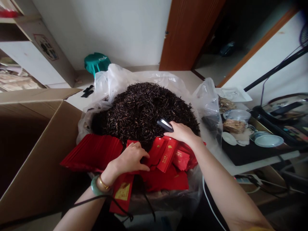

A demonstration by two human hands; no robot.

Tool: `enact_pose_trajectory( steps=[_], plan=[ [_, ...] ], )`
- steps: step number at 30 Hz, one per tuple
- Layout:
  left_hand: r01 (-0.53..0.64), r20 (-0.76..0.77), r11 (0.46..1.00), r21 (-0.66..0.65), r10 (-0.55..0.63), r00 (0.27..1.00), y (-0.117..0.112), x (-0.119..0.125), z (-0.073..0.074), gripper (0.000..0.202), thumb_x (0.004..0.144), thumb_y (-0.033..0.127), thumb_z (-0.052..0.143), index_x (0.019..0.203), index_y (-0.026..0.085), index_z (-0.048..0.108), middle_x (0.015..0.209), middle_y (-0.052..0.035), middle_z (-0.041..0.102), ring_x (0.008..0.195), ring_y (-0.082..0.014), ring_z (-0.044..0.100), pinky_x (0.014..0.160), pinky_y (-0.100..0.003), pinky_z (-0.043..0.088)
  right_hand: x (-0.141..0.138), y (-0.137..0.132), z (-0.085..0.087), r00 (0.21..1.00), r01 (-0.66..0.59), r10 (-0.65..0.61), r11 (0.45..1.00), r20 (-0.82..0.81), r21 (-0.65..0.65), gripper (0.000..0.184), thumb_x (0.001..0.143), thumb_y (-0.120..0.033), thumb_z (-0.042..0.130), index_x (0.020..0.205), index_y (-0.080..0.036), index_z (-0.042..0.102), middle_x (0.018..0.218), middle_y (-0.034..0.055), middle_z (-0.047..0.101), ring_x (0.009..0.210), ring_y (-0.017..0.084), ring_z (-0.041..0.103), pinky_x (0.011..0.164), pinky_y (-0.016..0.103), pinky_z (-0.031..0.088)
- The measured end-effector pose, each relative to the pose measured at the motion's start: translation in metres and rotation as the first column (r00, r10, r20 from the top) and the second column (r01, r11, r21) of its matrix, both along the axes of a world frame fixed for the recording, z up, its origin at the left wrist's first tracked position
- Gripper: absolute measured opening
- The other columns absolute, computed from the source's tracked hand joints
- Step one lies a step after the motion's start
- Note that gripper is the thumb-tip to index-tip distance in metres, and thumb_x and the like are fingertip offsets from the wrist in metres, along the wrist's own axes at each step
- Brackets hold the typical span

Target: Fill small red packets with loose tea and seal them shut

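Observation:
My right hand point(181, 132) is closed around a small black stapler point(165, 124) with a silver strip on top, held over the near edge of a heap of dark, twisted dry leaves point(144, 106) that look like loose tea. Just below it lie slim red packets point(167, 155) with gold print. My left hand point(131, 157) rests over other red packets, its fingers bent and the thumb apart from them. Beneath that wrist a long red packet with a gold label point(122, 192) sticks out toward me. A thick row of red packets point(92, 152) stands at the left.
The leaves fill a large clear plastic bag point(207, 96). An open cardboard box point(36, 147) stands at the left. To the right, a side table point(262, 155) bears bowls and dishes. Dark cords and a white cable point(211, 205) run near my arms.

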State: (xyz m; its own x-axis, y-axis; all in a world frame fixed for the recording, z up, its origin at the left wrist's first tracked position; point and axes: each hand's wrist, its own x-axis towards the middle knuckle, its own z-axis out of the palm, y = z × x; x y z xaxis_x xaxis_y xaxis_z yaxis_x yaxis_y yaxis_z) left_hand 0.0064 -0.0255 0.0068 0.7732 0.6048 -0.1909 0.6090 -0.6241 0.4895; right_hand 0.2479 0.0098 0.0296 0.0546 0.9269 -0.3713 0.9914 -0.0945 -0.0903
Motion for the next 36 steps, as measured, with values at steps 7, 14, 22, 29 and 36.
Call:
enact_pose_trajectory(
  steps=[7,14,22,29,36],
  plan=[
    [0.013,0.008,0.995,-0.102,-0.012,1.0,0.008,-0.004,-0.001,0.031,0.068,0.042,0.078,0.095,0.026,0.077,0.083,-0.0053,0.073,0.089,-0.0228,0.057,0.078,-0.029,0.04,0.002,0.0,0.002,1.0,-0.011,0.011,1.0,-0.02,-0.003,0.052,0.079,-0.052,0.062,0.119,-0.019,0.055,0.115,0.0146,0.067,0.102,0.03,0.065,0.076,0.034,0.048],
    [0.04,0.115,0.98,-0.194,-0.017,0.993,0.014,-0.01,-0.003,0.027,0.07,0.037,0.077,0.093,0.024,0.078,0.086,-0.0041,0.076,0.082,-0.0196,0.06,0.074,-0.025,0.04,0.001,-0.002,0.005,1.0,-0.017,0.017,1.0,-0.021,-0.009,0.054,0.079,-0.052,0.063,0.121,-0.019,0.056,0.117,0.0146,0.067,0.106,0.031,0.064,0.081,0.036,0.048],
    [0.006,0.103,0.983,-0.183,0.013,0.995,0.016,-0.01,-0.005,0.031,0.065,0.04,0.08,0.092,0.025,0.078,0.084,-0.0043,0.075,0.079,-0.0189,0.061,0.07,-0.024,0.041,-0.004,-0.007,0.008,0.998,-0.065,0.065,0.992,0.001,0.103,0.047,0.081,-0.04,0.065,0.123,-0.018,0.058,0.114,0.0142,0.066,0.103,0.03,0.063,0.082,0.037,0.048],
    [0.022,0.104,0.974,-0.226,0.001,0.995,0.018,-0.011,-0.005,0.029,0.067,0.039,0.08,0.092,0.025,0.078,0.085,-0.0021,0.076,0.079,-0.0175,0.063,0.071,-0.023,0.041,-0.031,-0.025,0.012,0.724,-0.625,0.661,0.75,-0.197,0.219,0.023,0.076,-0.03,0.074,0.099,-0.026,0.075,0.108,0.0059,0.067,0.1,0.024,0.056,0.09,0.037,0.044],
    [0.027,0.099,0.971,-0.238,-0.003,0.995,0.019,-0.012,-0.005,0.028,0.068,0.035,0.08,0.094,0.025,0.077,0.086,-0.0018,0.077,0.079,-0.0172,0.064,0.07,-0.022,0.041,-0.037,-0.024,0.004,0.685,-0.693,0.686,0.718,-0.245,0.071,0.014,0.082,-0.025,0.067,0.09,-0.029,0.078,0.094,0.0029,0.072,0.09,0.021,0.059,0.078,0.029,0.044]
  ],
)
